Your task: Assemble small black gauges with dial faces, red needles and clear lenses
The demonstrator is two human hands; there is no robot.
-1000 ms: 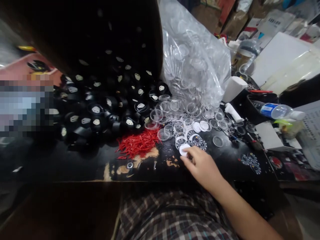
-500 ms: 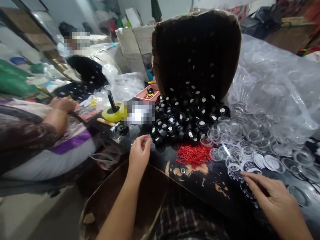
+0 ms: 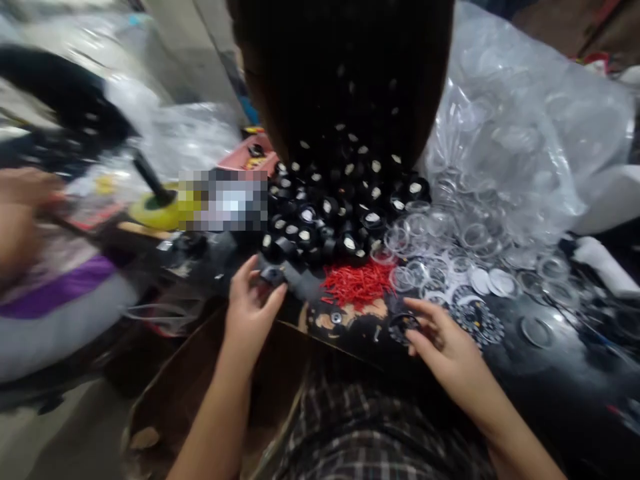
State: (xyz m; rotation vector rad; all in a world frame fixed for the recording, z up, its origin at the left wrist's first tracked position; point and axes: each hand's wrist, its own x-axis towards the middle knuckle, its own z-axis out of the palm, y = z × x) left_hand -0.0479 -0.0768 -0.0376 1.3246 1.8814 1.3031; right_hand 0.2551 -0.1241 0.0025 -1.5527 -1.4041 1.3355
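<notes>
Between the thumb and fingers of my left hand (image 3: 250, 303) is a small black part (image 3: 273, 275), blurred, over the front of the dark table. My right hand (image 3: 445, 343) pinches a black printed dial disc (image 3: 400, 327) by its edge, near the table's front. More black-and-white dial discs (image 3: 477, 320) lie just right of that hand. A heap of thin red pointed pieces (image 3: 357, 281) sits between my hands. Behind it are many round black housings (image 3: 345, 213) with white marks. Clear plastic rings (image 3: 425, 230) spread to their right.
A dark-lined carton (image 3: 345, 73) opens behind the housings. A clear plastic bag (image 3: 510, 127) bulges at right. At left are a yellow tape roll (image 3: 165, 207) with a black post, a pink tray (image 3: 245, 157) and another person's hand (image 3: 30, 187). An open carton (image 3: 200, 393) stands below the table.
My right hand has moved left from the dial pile, carrying a dial disc. A black part now shows in my left hand. My view has tilted down and turned right.
</notes>
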